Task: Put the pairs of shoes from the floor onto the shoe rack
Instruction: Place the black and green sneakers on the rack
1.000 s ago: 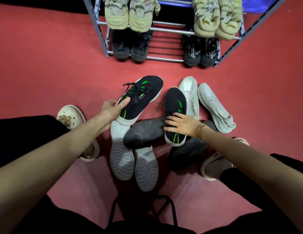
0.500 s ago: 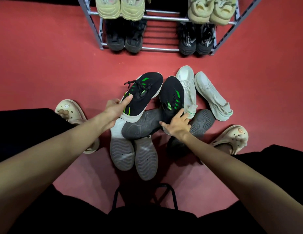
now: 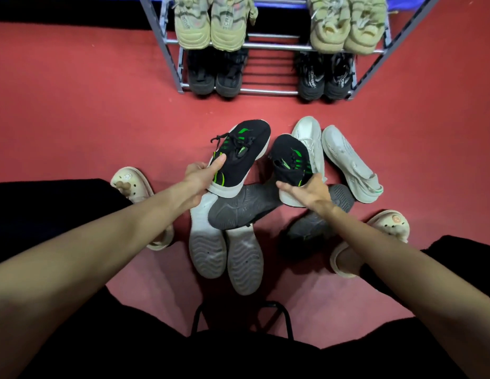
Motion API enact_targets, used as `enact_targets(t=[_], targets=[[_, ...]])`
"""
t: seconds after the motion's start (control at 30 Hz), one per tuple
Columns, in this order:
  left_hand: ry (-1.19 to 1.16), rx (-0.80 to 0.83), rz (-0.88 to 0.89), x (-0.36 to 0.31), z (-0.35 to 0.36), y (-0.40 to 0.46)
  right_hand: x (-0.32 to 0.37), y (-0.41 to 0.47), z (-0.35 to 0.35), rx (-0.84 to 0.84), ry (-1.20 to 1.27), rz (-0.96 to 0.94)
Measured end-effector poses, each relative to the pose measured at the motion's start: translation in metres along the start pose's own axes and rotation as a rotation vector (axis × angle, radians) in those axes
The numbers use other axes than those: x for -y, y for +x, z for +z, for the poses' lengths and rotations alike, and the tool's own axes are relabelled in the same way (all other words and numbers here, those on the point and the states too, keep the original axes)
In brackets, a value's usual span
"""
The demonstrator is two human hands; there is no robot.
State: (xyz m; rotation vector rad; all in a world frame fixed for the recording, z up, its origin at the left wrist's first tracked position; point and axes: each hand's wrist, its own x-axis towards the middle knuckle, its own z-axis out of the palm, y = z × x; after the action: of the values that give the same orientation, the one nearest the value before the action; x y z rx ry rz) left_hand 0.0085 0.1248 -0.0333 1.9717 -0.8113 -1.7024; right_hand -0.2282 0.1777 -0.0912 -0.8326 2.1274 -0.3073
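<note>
My left hand (image 3: 201,177) grips the heel of a black shoe with green stripes (image 3: 242,149), lifted above the floor pile. My right hand (image 3: 306,194) holds the heel of the matching black and green shoe (image 3: 289,160), toe pointing away. Beneath them lie a dark grey shoe sole-up (image 3: 238,207) and a second dark grey shoe (image 3: 315,228) under my right forearm. Two grey-soled shoes (image 3: 224,255) lie upside down near me. A white pair (image 3: 339,157) lies to the right. The metal shoe rack (image 3: 268,45) stands ahead.
The rack holds two beige pairs (image 3: 211,26) on its upper shelf and two black pairs (image 3: 215,73) on the bottom, with a gap in the middle of each shelf. My feet in cream clogs (image 3: 131,184) flank the pile on the red floor (image 3: 74,110). A black stool frame (image 3: 238,315) is below me.
My right hand has moved from resting on top of the second black and green shoe to gripping its heel and raising it. The left hand keeps its shoe lifted.
</note>
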Motion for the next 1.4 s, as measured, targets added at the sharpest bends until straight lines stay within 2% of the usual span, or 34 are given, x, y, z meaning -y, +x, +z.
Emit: enact_targets(t=[0.13,0.27,0.57,0.7,0.9,1.07,1.2,1.4], targets=[[0.003,0.010,0.016,-0.023,-0.001,-0.017,0.029,0.001,-0.040,-0.073,0.152,0.004],[-0.036,0.021,0.080,-0.042,-0.013,-0.037,0.044,-0.018,-0.070,-0.038,0.311,0.016],[-0.144,0.124,0.224,-0.087,-0.054,-0.083,0.092,-0.077,-0.119,-0.263,0.617,-0.279],[-0.175,0.161,0.326,-0.113,-0.068,-0.094,0.123,-0.096,-0.133,-0.331,0.657,-0.419],[-0.266,0.158,0.403,-0.161,-0.084,-0.095,0.169,-0.101,-0.132,-0.287,0.711,-0.514],[-0.464,0.225,0.380,-0.203,-0.086,-0.084,0.222,-0.083,-0.125,-0.236,0.714,-0.560],[-0.537,0.277,0.364,-0.234,-0.084,-0.064,0.264,-0.055,-0.119,-0.251,0.642,-0.597],[-0.535,0.154,0.402,-0.273,-0.082,-0.021,0.321,-0.011,-0.109,-0.220,0.629,-0.626]])
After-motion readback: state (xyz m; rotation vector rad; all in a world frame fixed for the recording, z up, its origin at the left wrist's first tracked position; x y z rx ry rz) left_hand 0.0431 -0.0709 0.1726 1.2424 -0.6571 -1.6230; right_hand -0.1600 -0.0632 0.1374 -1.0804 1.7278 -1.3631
